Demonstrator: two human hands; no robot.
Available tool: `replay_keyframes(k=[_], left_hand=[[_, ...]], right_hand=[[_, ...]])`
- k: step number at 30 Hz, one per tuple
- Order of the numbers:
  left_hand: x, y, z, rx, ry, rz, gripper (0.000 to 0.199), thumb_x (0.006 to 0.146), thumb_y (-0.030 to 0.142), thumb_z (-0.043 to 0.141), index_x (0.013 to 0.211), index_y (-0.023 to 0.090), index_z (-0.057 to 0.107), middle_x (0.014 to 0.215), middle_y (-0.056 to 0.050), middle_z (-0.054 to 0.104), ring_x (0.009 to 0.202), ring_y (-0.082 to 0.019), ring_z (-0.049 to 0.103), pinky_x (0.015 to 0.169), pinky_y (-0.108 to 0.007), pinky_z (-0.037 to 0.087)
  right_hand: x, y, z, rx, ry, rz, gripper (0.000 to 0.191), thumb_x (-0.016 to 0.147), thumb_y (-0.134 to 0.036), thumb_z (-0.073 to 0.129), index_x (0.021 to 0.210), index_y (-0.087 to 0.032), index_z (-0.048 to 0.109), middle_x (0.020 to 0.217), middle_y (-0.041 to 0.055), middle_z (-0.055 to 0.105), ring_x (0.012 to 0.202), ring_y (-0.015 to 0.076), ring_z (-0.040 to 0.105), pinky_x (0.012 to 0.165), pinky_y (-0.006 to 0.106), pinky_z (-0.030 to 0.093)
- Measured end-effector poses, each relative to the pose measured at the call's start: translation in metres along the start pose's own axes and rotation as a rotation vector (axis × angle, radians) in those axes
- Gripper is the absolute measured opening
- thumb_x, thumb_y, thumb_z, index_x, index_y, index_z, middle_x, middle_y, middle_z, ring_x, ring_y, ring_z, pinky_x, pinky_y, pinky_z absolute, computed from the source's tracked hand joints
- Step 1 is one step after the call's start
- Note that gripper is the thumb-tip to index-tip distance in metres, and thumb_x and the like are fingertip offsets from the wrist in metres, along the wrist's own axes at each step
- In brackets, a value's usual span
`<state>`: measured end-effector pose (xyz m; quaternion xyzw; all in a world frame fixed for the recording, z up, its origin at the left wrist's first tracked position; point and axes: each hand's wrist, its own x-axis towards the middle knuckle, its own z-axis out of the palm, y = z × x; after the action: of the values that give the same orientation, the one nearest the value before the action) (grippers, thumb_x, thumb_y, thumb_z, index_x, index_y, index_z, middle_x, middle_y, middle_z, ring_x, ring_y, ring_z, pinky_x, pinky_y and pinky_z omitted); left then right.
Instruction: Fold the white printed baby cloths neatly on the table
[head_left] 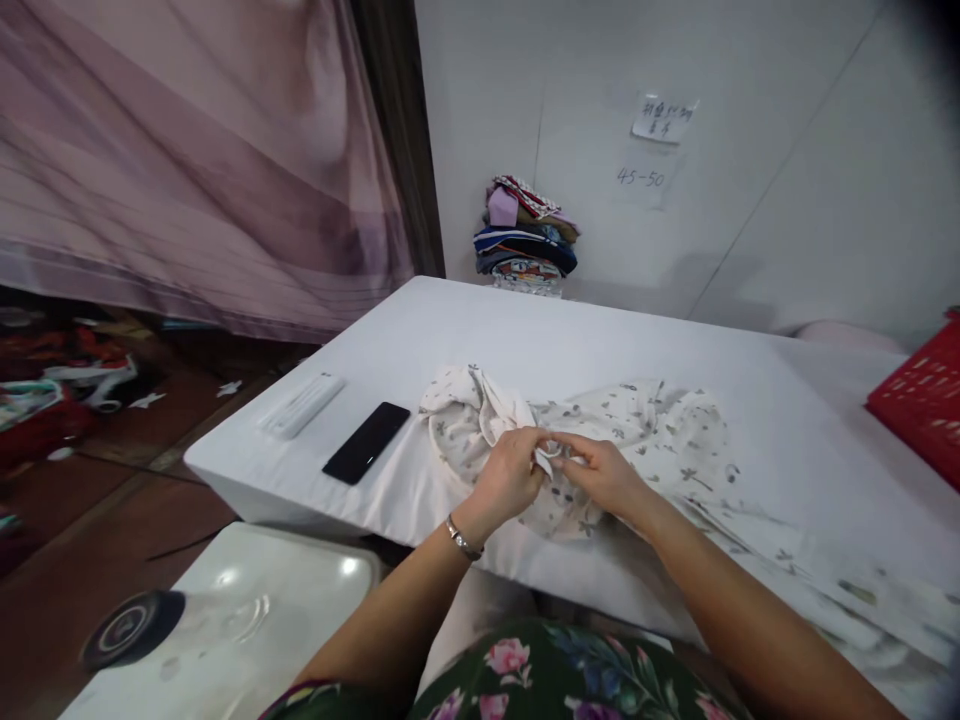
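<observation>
A white cloth with small printed motifs (622, 412) lies bunched on the white table in front of me. My left hand (512, 470), with a bracelet at the wrist, pinches a folded bit of this cloth. Close against it, my right hand (600, 472) has its thumb and forefinger closed on the same spot, the two hands' fingertips nearly meeting. The exact edge or seam between the fingertips is too small to make out. More of the printed cloth trails off to the right and over the table's front edge.
A black phone (366, 442) and a white oblong packet (304, 403) lie left on the table (510, 325). Folded clothes (527, 235) are stacked behind it. A red basket (922, 390) is at the right edge. A white stool (300, 570) with a dark round object (135, 628) stands lower left.
</observation>
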<state>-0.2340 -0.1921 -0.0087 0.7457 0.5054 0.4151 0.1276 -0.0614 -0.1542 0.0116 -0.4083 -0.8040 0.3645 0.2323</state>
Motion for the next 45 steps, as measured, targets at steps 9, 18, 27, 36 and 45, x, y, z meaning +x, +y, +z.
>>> replay_keyframes(k=[9,18,27,36,45], left_hand=[[-0.017,-0.008,0.001,-0.341,0.037,-0.139,0.057,0.064,-0.001,0.05,0.116,0.022,0.042,0.105,-0.004,0.053,0.091,-0.015,0.057,0.083,-0.032,0.046],[-0.019,-0.005,-0.007,-0.393,0.0,-0.055,0.007,0.084,0.022,0.055,0.081,0.019,0.061,0.078,-0.003,0.063,0.081,-0.015,0.058,0.09,-0.036,0.042],[-0.013,-0.009,0.006,-0.358,0.096,-0.137,0.012,0.081,0.03,0.062,0.088,0.021,0.066,0.085,-0.003,0.067,0.084,-0.016,0.061,0.081,-0.031,0.047],[-0.011,-0.011,0.004,-0.304,0.111,-0.121,0.027,0.08,0.03,0.063,0.106,0.023,0.064,0.099,-0.005,0.067,0.094,-0.017,0.061,0.086,-0.034,0.048],[-0.007,-0.012,0.006,-0.29,0.051,-0.157,0.026,0.081,0.033,0.061,0.105,0.023,0.064,0.099,-0.005,0.068,0.093,-0.018,0.062,0.085,-0.034,0.049]], right_hand=[[-0.001,0.019,0.033,0.201,0.108,0.002,0.027,0.083,-0.037,0.052,0.095,-0.022,0.07,0.082,0.0005,0.069,0.076,0.0174,0.061,0.07,0.026,0.046],[-0.007,0.022,0.033,0.334,0.308,0.119,0.027,0.078,-0.04,0.058,0.091,-0.02,0.072,0.081,0.0015,0.07,0.072,0.0176,0.06,0.065,0.027,0.047],[-0.012,0.021,0.037,0.445,0.177,0.06,0.024,0.079,-0.034,0.057,0.094,-0.022,0.072,0.084,0.0008,0.069,0.084,0.0191,0.062,0.076,0.028,0.047],[-0.011,0.015,0.029,0.431,0.107,0.075,0.027,0.08,-0.038,0.056,0.089,-0.019,0.073,0.073,-0.0002,0.065,0.069,0.0153,0.056,0.064,0.025,0.045],[-0.012,0.013,0.027,0.349,0.091,0.022,0.025,0.081,-0.034,0.049,0.073,-0.018,0.067,0.062,-0.0016,0.054,0.062,0.0129,0.048,0.058,0.023,0.04]])
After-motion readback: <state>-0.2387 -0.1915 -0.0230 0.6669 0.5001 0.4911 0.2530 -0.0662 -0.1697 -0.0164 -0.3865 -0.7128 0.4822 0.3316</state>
